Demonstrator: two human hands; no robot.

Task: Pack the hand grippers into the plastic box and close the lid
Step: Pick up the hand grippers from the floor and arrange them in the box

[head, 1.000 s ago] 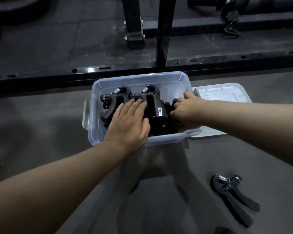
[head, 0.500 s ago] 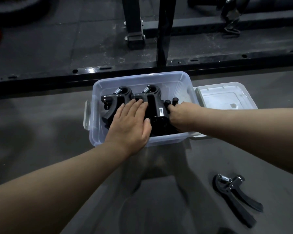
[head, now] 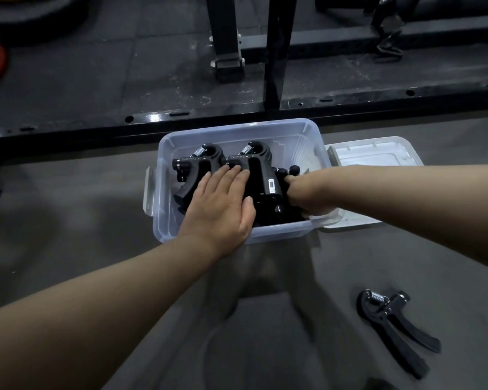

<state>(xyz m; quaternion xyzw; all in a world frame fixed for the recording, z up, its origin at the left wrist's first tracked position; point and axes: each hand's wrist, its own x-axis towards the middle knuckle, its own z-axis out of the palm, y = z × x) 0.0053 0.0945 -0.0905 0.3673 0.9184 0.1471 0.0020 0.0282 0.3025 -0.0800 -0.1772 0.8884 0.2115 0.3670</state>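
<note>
Right hand (head: 307,197) buried among grippers (head: 261,171) (fingers hidden).

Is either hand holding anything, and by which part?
Left hand lies flat on packed grippers, holding nothing. Right hand grips a gripper in the box; hold point hidden.

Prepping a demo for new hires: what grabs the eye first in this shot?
The clear plastic box at centre, packed with black hand grippers, with the left hand pressing flat on them and the right hand reaching into its right end. Next, the lone hand gripper lying on the floor at lower right, and the lid lying beside the box on the right, not yet on.
</note>
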